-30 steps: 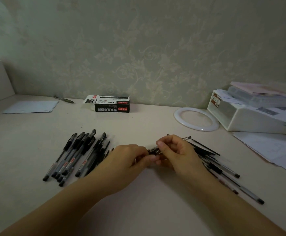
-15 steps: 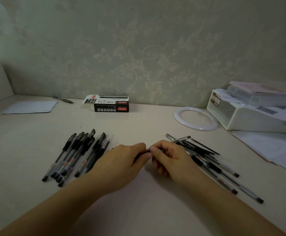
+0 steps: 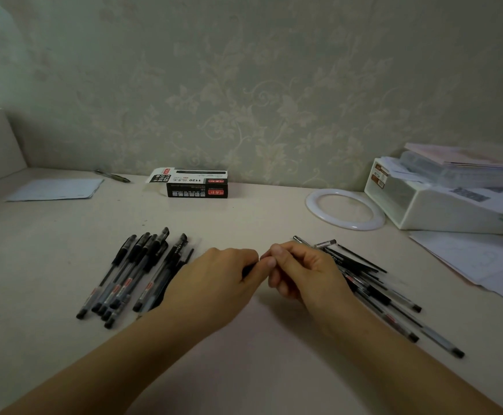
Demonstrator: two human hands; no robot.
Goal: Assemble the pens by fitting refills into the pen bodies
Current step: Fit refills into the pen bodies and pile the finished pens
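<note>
- One pen (image 3: pixel 248 269) is held between both hands just above the counter (image 3: pixel 244 369); only a short dark piece shows at the left hand's fingertips, the rest is hidden.
- Left hand (image 3: pixel 214 289): fingers curled, gripping that dark piece. Right hand (image 3: pixel 307 274): thumb and fingers pinched together on the other end; what they pinch is hidden.
- Key relation: the pen's long axis is judged to run left to right between the fingertips, which almost touch. The closing push is therefore expected along this axis, both hands equally near.
- Stage is judged as seating or closing one pen; whether the refill is fully in cannot be told.
- Finished pens (image 3: pixel 133 274): one fanned pile left of the left hand, caps pointing away; about eight are counted, overlap makes this uncertain.
- Loose parts (image 3: pixel 379 292): one pile right of the right hand, partly under the wrist; clear bodies and thin refills lie crossed, roughly ten pieces, exact count not possible.
- Also noted: one pen box (image 3: pixel 198 184) at the wall, one white ring (image 3: pixel 373 226), one lone pen (image 3: pixel 112 176) far left.
</note>
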